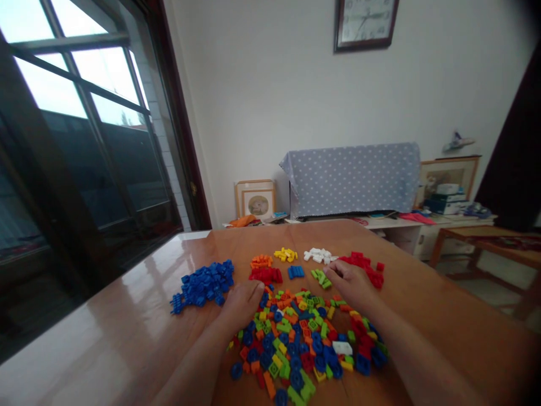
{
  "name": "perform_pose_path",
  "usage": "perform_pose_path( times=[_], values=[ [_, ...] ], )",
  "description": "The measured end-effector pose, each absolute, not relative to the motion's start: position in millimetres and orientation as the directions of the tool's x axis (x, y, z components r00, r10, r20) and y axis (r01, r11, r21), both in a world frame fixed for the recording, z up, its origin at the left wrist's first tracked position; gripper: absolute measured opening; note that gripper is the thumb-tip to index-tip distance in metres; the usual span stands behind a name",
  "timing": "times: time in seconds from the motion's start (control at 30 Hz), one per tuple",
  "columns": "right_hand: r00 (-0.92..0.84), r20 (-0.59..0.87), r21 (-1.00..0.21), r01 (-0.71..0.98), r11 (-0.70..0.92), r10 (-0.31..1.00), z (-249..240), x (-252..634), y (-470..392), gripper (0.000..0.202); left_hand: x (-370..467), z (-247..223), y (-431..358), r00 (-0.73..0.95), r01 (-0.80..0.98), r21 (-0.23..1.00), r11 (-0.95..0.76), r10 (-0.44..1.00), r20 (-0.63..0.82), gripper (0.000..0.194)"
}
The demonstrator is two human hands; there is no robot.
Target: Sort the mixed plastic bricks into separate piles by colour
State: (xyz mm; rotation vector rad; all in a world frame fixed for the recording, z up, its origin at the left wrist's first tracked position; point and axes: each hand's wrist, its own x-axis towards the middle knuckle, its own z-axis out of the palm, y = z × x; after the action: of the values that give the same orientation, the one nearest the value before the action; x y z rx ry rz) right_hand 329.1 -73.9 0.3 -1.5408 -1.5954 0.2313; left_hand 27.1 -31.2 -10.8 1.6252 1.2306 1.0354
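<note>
left hand (pixel 244 299) at mixed heap (pixel 307 361) edge, grip: can't tell | right hand (pixel 350 279) by green bricks (pixel 320 278), grip: can't tell | single-colour groups (pixel 209 285) outside heap, likely to avoid mixing

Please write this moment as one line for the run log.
left hand: between blue pile and mixed bricks, grip unclear | right hand: beside lime-green bricks, grip unclear | beyond mixed bricks: yellow bricks, white bricks
</note>
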Motion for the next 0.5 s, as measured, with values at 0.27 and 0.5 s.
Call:
perform_pose_path(
  times=[0.27, 0.5],
  values=[
    [0.145, 0.449, -0.662, 0.717, 0.22, 0.882, 1.0, 331.2, -74.2, 0.032, 25.6, -9.6, -28.9, 0.296, 0.5, 0.786, -0.364, 0.925, 0.24, 0.021],
    [0.07, 0.414, -0.625, 0.747, 0.228, 0.908, -5.6, 320.1, -74.4, 0.034, 24.1, -4.3, -33.9, 0.236, 0.463, 0.825, -0.324, 0.942, 0.237, 0.007]
  ],
)
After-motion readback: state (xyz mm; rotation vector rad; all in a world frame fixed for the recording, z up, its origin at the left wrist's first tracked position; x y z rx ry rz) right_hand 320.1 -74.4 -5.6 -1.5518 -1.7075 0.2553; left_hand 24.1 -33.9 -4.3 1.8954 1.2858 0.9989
